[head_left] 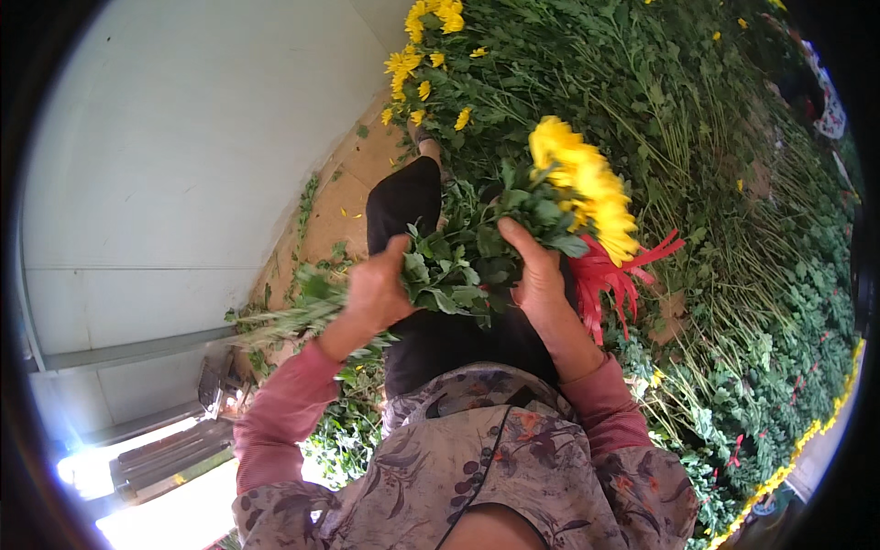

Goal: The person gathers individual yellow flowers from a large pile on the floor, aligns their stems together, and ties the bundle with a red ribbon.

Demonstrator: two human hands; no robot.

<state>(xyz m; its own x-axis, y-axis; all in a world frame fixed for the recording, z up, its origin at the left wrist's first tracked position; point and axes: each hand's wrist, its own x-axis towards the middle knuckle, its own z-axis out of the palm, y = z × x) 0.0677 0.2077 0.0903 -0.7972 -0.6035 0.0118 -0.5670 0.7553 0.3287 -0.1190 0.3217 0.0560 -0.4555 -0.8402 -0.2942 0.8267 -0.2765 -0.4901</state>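
- Left hand (pixel 374 289) closes round the stems (pixel 298 312) of a bunch (pixel 445 270) held over the lap (pixel 449 348).
- Right hand (pixel 539 275) grips it near the yellow blooms (pixel 587 188).
- Step in hand, I'd judge: steadying and arranging the bunch.
- The next move seems to call for firm stems, uncrushed petals.
- Red strips (pixel 605 275) hang beside the right hand; whether held, I can't tell.
- Beyond, cut greenery (pixel 697 183) lies heaped on the floor (pixel 348 174).
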